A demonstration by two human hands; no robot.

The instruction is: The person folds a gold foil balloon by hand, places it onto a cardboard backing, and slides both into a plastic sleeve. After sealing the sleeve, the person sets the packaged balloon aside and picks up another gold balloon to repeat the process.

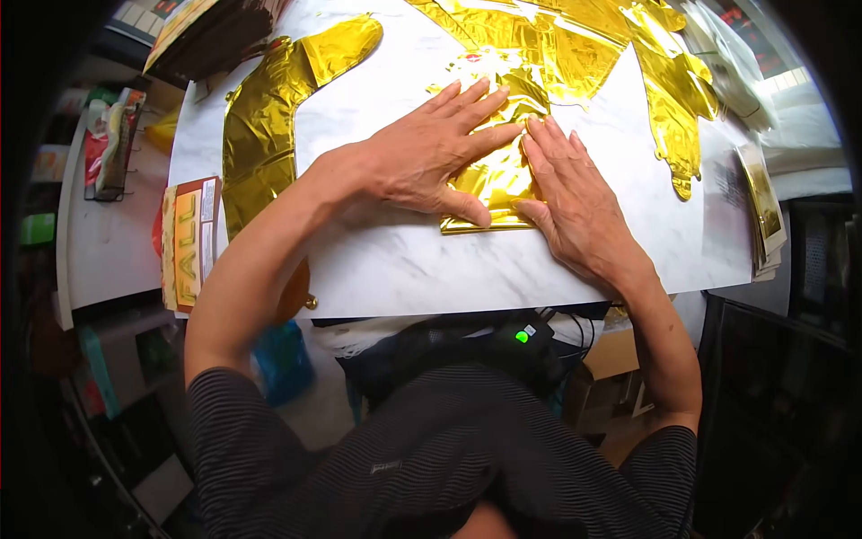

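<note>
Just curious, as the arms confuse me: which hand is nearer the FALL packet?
The left hand, on the gold foil right of the FALL packet; the right hand is farther right, at the foil's edge.

Bright light falls across 1 white, grey-veined table (386,283). A pale shelf unit (103,256) stands to its left and a dark cabinet (763,404) to its right, with pale floor (323,404) showing below.

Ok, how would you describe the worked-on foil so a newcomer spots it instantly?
On the white marbled table, look midway along the near side. The shiny gold foil piece there lies under the left hand and right hand. Unlike the bent foil strip to its left, it has a straight near edge.
</note>
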